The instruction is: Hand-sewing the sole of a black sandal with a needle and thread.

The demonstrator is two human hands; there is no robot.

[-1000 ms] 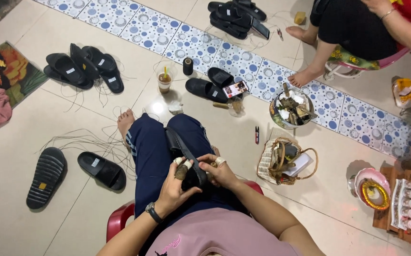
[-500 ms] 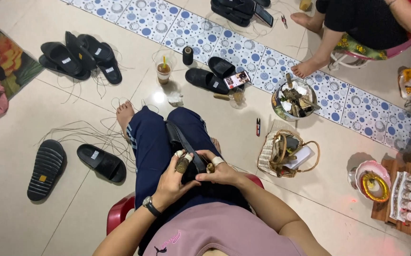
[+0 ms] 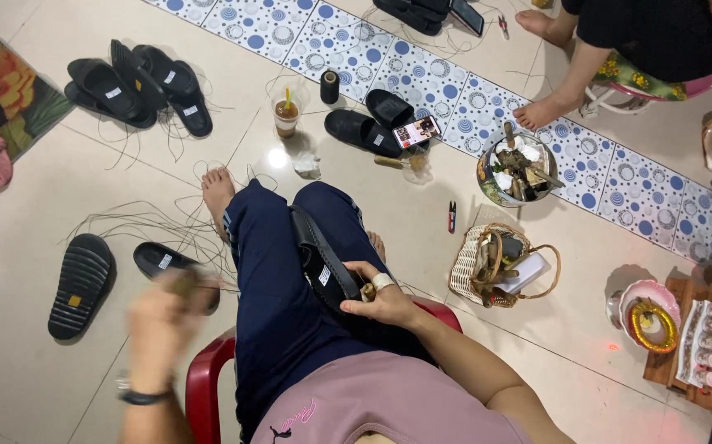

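Pale floor tiles (image 3: 421,214) fill the room, crossed by a band of blue-dotted tiles along the far edge. On a red plastic stool (image 3: 208,382) sits the person, with a black sandal (image 3: 323,263) lying lengthwise on the lap, over the dark blue trousers. The right hand (image 3: 380,300) rests on the near end of that sandal, fingers curled and pressed around its edge, a white wrap on one finger; the sandal runs away from the grip toward the knee. The left hand (image 3: 163,316) is drawn out to the left of the lap, well apart from the sandal and blurred; it seems closed around a small brownish tool, but how it holds it cannot be told. Loose threads trail over the floor beside a single black sandal (image 3: 171,263) and an upturned sole (image 3: 80,284). Right of the knee stands a woven basket (image 3: 487,267), and beyond it a metal bowl (image 3: 516,168). Another person's bare feet show at the far edge.
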